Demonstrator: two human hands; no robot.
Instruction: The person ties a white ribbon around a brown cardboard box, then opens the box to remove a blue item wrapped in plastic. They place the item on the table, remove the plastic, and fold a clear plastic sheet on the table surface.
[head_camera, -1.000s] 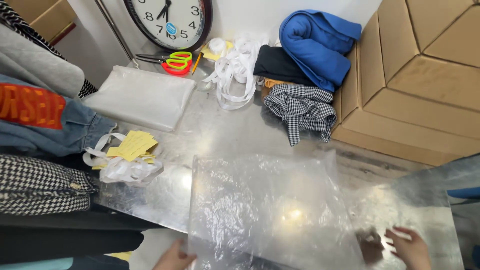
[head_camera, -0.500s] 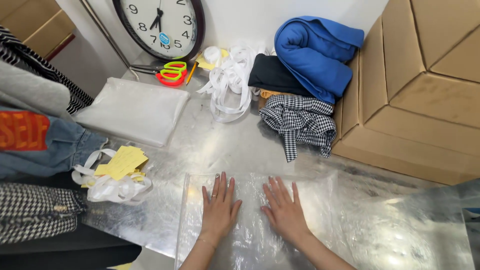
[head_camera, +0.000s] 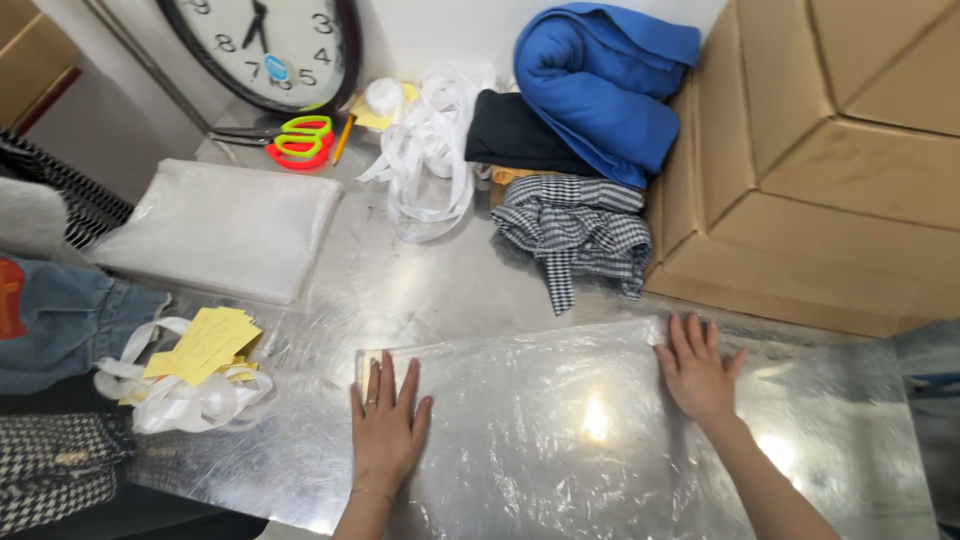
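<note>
Plastic bag (head_camera: 540, 420), clear and flat, lies across the lower middle of the frame on the metal table (head_camera: 400, 290). Left hand (head_camera: 385, 425) presses its left end, right hand (head_camera: 697, 368) its upper right corner; fingers flat, slightly spread, holding nothing.

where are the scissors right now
In the head view the scissors lie at the far left of the metal table, just below the wall clock and left of the white ribbon pile.
</note>
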